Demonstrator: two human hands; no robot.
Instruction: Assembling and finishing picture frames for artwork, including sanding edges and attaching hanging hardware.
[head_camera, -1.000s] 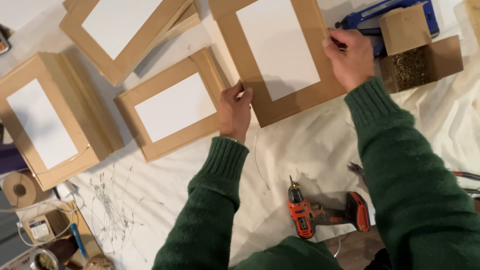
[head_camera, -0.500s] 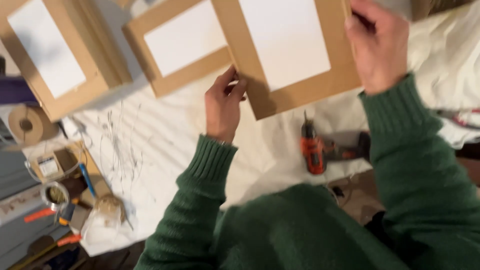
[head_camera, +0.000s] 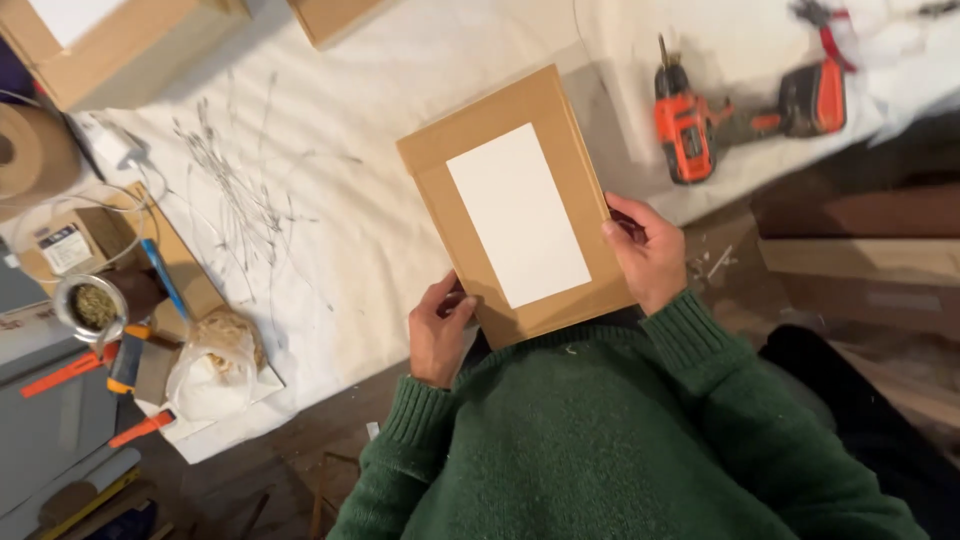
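Over the white-sheeted table (head_camera: 400, 180) the brown frame with a white panel (head_camera: 517, 208) is lifted clear, pinched at its near corners by the left hand (head_camera: 438, 335) and right hand (head_camera: 648, 252), not yet set down, the orange drill (head_camera: 684, 122) lying untouched.

A workshop: an orange cordless drill (head_camera: 686, 125), tape roll (head_camera: 35, 152) and scattered hand tools (head_camera: 70, 368) crowd the cloth-covered bench (head_camera: 330, 230).

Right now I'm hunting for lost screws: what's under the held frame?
Under the frame, white cloth and green sweater show at its edges; directly beneath is hidden.
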